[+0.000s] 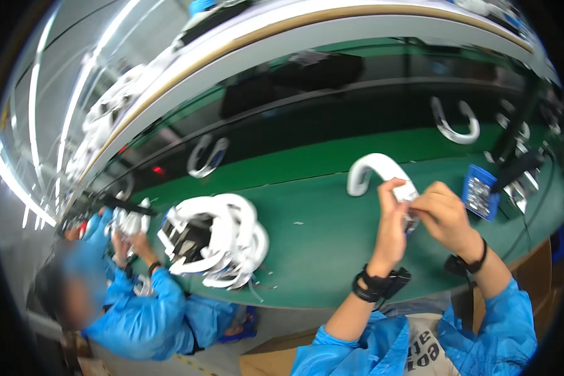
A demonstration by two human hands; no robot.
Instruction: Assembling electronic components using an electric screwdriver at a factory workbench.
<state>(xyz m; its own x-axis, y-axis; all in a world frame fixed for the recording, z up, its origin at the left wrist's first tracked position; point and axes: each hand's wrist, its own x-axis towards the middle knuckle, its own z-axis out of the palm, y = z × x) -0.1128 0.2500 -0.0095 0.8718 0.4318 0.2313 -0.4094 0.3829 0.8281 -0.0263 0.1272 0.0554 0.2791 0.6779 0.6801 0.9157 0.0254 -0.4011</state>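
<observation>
A white U-shaped plastic piece (382, 164) is at the right part of the green table, its curve away from me. My left hand (391, 219) grips its straight arm, with the thumb and fingers closed along the side. My right hand (446, 214) is closed in a pinch at the same end, its fingertips nearly meeting my left fingers. Whatever they pinch is too small and too hidden to name. Under my fingers, the lower tip of the piece shows a dark, shiny patch.
A heap of white curved pieces (235, 235) lies left of centre on the green table (313, 250). Right of my hands stands a blue bin (481, 193) of small metallic parts, near a dark post and cables. A co-worker in blue sleeves (147, 313) handles white parts at left.
</observation>
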